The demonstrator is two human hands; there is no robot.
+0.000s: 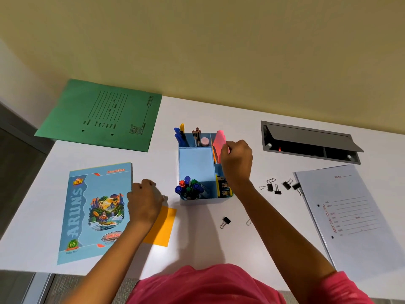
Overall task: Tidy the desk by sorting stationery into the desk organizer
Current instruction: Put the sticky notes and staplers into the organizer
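Over the back right slot of the desk organizer (196, 159), right hand (236, 159) pinching a pink sticky-note pad (219, 139) by its near edge, thumb and curled fingers closed on it. Pad held up on edge, lower end at the slot; cannot tell how far down inside. Down on the desk (208, 244), left of the organizer, left hand (144, 199) with fingers curled over the far corner of an orange sticky-note pad (164, 227), just beside a notebook (96, 211); cannot tell whether gripping that pad or only resting on it.

Probably very light, both pads, and soft: bound along one glued edge, loose and ready to fan along the others. Best taken across the thickness near the glued edge, thumb one side and fingers the other, to keep the sheets together. Not fragile, but easily creased or dog-eared if jammed against a slot wall. Better lowered edge-first and upright, then let go low.

Lying flat, the orange pad likely awkward to lift off a smooth top: better to tip up by one corner first, then pinch.

Loose on the desk as well: one binder clip (225, 222) in front of the organizer, several more binder clips (278, 187) off to the right. Small, hard, springy; better pinched by the black body than by the wire handles.
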